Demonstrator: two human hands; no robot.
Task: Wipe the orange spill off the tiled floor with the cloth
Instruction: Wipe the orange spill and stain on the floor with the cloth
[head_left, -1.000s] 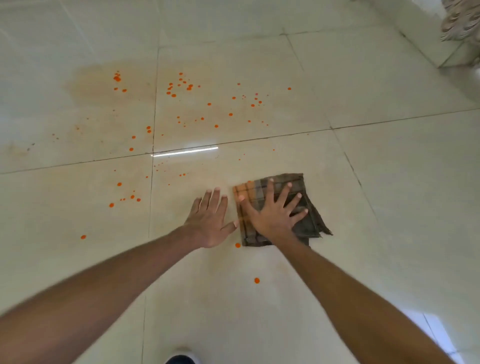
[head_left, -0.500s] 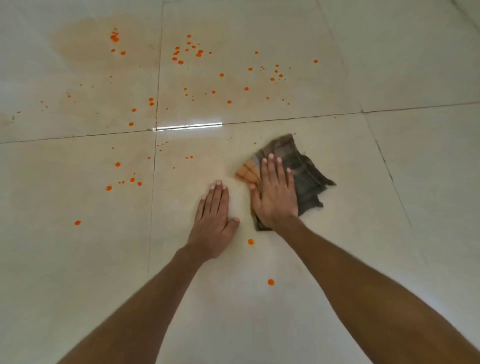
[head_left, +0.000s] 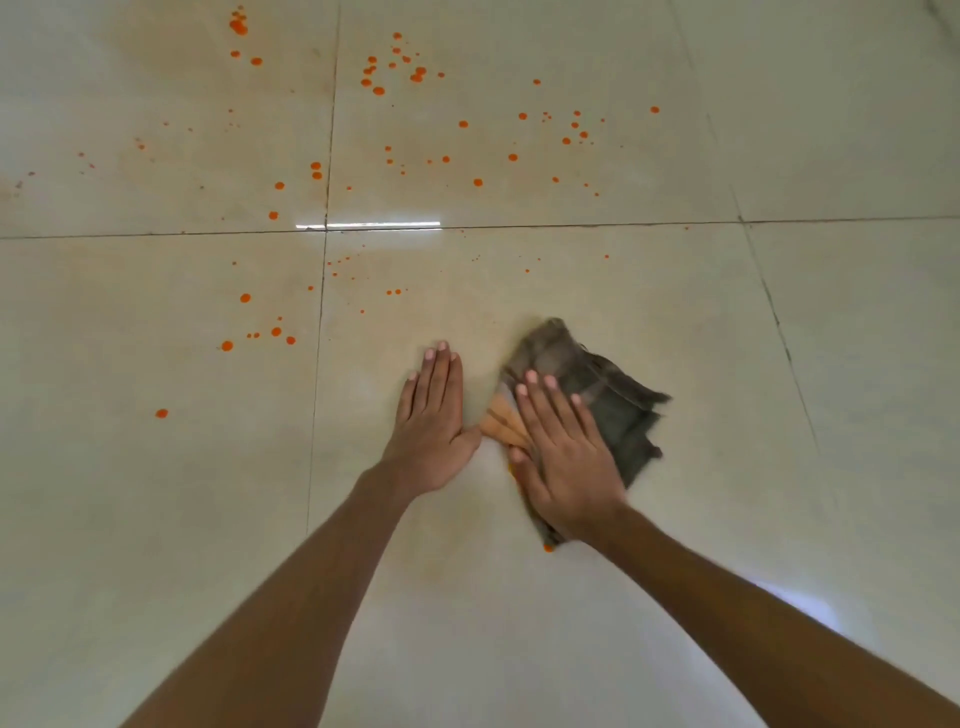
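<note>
Big cream tiled floor (head_left: 831, 130), orange spill (head_left: 395, 67) dotted across the upper left and middle. Grey cloth (head_left: 608, 400) sits right of centre, right hand (head_left: 566, 457) pressing it flat, fingers straight. Left hand (head_left: 431, 421) flat on the tile just beside it, fingers straight too.

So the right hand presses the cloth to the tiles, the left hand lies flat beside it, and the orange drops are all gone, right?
Not quite. In the head view the right hand presses the cloth and the left hand lies flat beside it, but many orange drops lie scattered over the tiles beyond them.
</note>
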